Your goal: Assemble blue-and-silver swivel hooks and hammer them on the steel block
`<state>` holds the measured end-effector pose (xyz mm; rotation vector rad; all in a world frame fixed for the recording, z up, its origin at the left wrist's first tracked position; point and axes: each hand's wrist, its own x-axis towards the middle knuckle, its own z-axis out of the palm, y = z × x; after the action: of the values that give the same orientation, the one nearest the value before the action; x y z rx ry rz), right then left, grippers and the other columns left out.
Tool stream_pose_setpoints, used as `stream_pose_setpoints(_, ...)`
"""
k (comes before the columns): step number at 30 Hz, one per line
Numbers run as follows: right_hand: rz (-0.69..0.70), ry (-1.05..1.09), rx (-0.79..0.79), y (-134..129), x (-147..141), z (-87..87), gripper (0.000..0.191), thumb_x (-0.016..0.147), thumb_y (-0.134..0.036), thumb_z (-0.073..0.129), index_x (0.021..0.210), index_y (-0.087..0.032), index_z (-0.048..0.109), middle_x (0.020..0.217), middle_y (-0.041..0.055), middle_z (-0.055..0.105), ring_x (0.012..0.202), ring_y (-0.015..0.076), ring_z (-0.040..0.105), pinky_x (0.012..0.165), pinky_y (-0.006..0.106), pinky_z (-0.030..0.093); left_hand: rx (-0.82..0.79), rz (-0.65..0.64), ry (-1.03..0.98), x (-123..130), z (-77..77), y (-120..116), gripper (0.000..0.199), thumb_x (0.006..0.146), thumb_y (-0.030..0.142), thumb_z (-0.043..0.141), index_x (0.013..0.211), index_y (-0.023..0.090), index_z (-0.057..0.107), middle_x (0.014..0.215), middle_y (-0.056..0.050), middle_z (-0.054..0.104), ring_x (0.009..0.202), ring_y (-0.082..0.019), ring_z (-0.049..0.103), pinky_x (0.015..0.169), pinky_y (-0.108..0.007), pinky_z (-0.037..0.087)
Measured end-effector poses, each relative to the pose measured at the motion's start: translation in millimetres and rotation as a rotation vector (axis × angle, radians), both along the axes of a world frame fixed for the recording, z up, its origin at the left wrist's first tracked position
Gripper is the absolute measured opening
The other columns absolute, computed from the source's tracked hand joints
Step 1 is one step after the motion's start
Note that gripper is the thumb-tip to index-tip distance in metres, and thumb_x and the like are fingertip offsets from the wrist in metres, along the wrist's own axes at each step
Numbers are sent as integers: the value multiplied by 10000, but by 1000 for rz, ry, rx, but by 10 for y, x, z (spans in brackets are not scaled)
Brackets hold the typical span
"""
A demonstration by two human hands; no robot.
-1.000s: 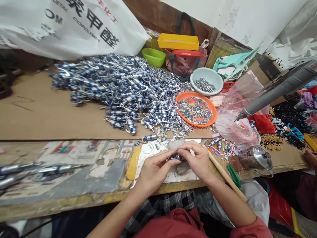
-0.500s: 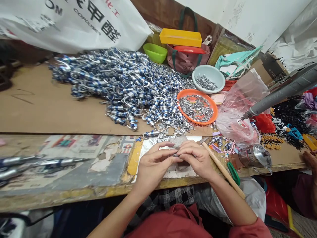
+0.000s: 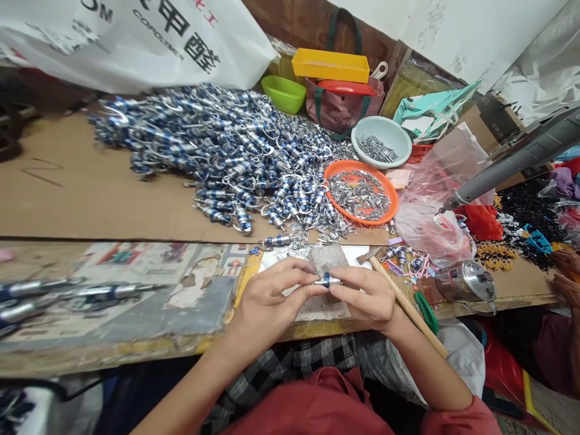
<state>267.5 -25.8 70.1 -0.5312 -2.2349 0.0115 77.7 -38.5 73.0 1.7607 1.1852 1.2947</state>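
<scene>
A small blue-and-silver metal part (image 3: 328, 280) is held between both hands above the front of the bench. My left hand (image 3: 276, 294) pinches its left end with thumb and fingertips. The fingers of my right hand (image 3: 365, 295) close on its right end. Just behind the part stands a grey block (image 3: 327, 258), partly hidden by the hands. A hammer (image 3: 410, 308) with a wooden handle lies right of my right hand. Behind the hands spreads a large pile of similar blue-and-silver parts (image 3: 226, 145).
An orange tray (image 3: 393, 199) of small metal plates and a pale bowl (image 3: 405, 142) of pins sit at the back. A grey power screwdriver (image 3: 507, 163) hangs at right, above a metal mug (image 3: 466, 283). Another person's hand (image 3: 566, 275) shows at the far right edge.
My hands have moved slightly apart, and the blue-and-silver part between them now shows clearly. More of the grey block and the hammer head is visible.
</scene>
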Motion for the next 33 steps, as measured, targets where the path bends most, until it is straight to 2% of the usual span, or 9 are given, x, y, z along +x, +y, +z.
stream_pose_setpoints(3, -43, 51, -102, -15, -32, -8, 170, 838, -92, 500, 913, -140, 646, 929, 130, 680, 857, 156, 645, 678, 250, 542, 212, -80, 199, -51, 56, 12, 170, 801, 189, 542, 675, 162, 654, 779, -59, 655, 696, -137, 625, 626, -219, 479)
stream_pose_setpoints(6, -77, 126, -229, -49, -92, 11, 101, 808, -132, 584, 867, -133, 666, 854, 113, 693, 789, 147, 657, 673, 229, 544, 324, -147, 332, -96, 70, 17, 216, 839, 152, 469, 705, 147, 638, 806, -83, 649, 709, -143, 624, 619, -219, 473)
stream_pose_setpoints(12, -185, 247, -475, -98, -152, 67, 107, 769, -262, 662, 764, -156, 674, 671, 34, 680, 603, 114, 628, 545, 192, 521, 263, -236, 276, -111, 44, -25, 216, 824, 65, 442, 770, 140, 636, 835, -83, 647, 750, -131, 632, 652, -185, 473)
stream_pose_setpoints(16, -122, 185, -295, -141, -66, 23, 160, 778, -309, 654, 839, -163, 667, 875, 87, 676, 784, 142, 645, 657, 232, 547, 165, -183, 149, -95, 49, -44, 157, 796, 95, 515, 703, 148, 630, 736, -49, 653, 694, -126, 627, 648, -185, 478)
stream_pose_setpoints(18, -55, 82, -175, -157, -7, 35, 117, 812, -249, 621, 877, -160, 660, 954, 106, 663, 851, 143, 637, 691, 233, 544, 107, -202, 113, -96, 66, -41, 145, 785, 110, 540, 678, 149, 630, 689, -34, 649, 654, -118, 619, 618, -179, 476)
stream_pose_setpoints(21, 8, -137, -19, -154, 54, 100, 119, 845, -128, 544, 913, -146, 640, 929, 95, 673, 866, 137, 630, 700, 241, 539, 48, -251, 84, -100, 92, -32, 151, 776, 116, 555, 659, 152, 644, 663, -23, 650, 631, -109, 614, 596, -168, 474)
stream_pose_setpoints(24, 6, -205, 110, -145, 63, 113, 148, 860, -125, 492, 933, -121, 621, 894, 102, 678, 849, 153, 627, 689, 270, 540, 43, -268, 58, -101, 99, -24, 162, 772, 110, 555, 667, 152, 672, 692, -32, 667, 653, -110, 626, 614, -164, 481)
stream_pose_setpoints(30, -122, -107, 75, -225, 20, -82, 222, 805, -76, 489, 990, -125, 600, 882, 107, 673, 767, 151, 619, 615, 265, 513, -58, -260, 9, -84, 72, -17, 182, 779, 161, 553, 667, 164, 697, 726, -47, 696, 684, -136, 645, 634, -193, 502)
stream_pose_setpoints(33, -126, -120, 82, -260, 41, -81, 230, 813, -87, 474, 1001, -125, 601, 903, 115, 672, 764, 157, 618, 614, 270, 509, -132, -264, -3, -49, 66, -36, 183, 793, 195, 541, 695, 163, 692, 749, -51, 707, 699, -151, 652, 649, -212, 512)
